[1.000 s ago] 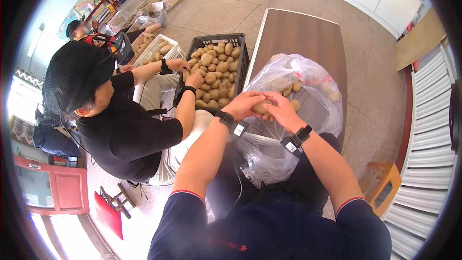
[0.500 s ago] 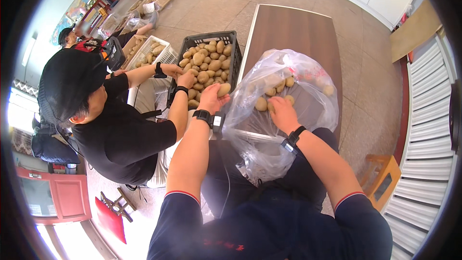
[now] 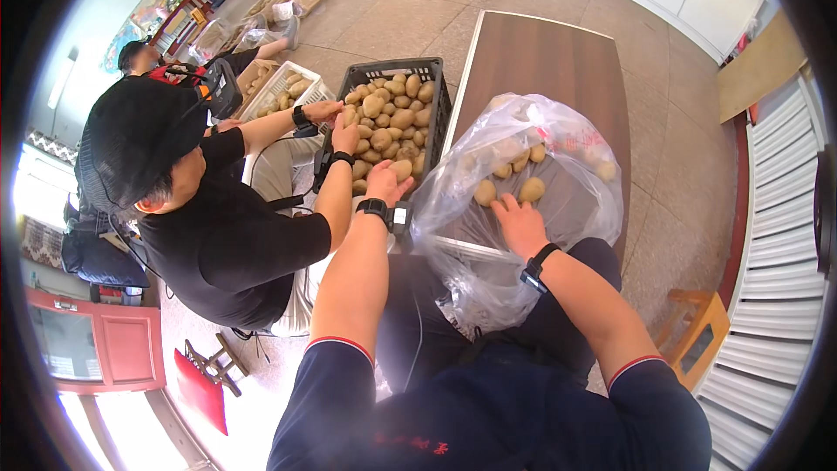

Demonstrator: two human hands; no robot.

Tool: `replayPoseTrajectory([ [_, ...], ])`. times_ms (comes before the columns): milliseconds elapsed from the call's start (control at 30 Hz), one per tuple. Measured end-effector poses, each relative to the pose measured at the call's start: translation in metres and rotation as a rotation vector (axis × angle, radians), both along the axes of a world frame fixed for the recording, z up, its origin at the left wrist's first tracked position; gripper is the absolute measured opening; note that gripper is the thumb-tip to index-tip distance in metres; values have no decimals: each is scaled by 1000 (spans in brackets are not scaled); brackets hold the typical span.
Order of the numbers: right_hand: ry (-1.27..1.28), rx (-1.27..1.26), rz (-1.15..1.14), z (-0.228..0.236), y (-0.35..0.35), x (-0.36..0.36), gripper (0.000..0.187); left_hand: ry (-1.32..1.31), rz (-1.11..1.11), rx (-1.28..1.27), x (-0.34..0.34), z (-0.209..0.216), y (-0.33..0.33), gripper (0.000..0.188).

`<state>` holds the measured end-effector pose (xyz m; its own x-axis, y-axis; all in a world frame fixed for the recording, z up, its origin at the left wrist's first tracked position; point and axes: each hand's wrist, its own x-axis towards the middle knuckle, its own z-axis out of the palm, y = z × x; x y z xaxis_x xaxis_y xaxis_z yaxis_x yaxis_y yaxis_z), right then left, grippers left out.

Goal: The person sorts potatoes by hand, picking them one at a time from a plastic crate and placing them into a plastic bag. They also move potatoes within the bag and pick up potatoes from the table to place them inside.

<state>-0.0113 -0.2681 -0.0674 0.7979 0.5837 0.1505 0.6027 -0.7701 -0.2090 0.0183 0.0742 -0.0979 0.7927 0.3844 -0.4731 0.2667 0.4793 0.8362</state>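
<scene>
My left hand [image 3: 382, 183] holds a potato [image 3: 401, 171] at the near right corner of a black plastic crate [image 3: 443, 113] heaped with potatoes. My right hand [image 3: 523, 228] is in the mouth of a clear plastic bag [image 3: 584, 218] on the brown table [image 3: 549, 61]. Its fingers are apart, with the tips just short of a potato [image 3: 531, 189], and another potato [image 3: 485, 193] lies to the left. Several more potatoes [image 3: 520, 160] sit deeper in the bag, partly behind its wrinkled film.
At my left a co-worker in a black cap [image 3: 144, 135] has both hands over the crate, one hand [image 3: 345, 133] gripping a potato. A white basket [image 3: 316, 92] of potatoes stands beyond. A wooden stool [image 3: 697, 340] is at my right, a red folding stool [image 3: 205, 392] behind left.
My right hand has drawn back slightly from the potatoes in the bag, and its fingers have come off them. My left hand still holds its potato. The whole view has shifted slightly.
</scene>
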Motion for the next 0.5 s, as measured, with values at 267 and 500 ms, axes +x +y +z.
replayPoseTrajectory([
  [267,56,-25,18,1,4,-9,35,45,-75,262,-13,-7,13,43],
  [500,284,124,-50,-6,-5,-7,39,66,-45,40,-16,66,-30,40],
])
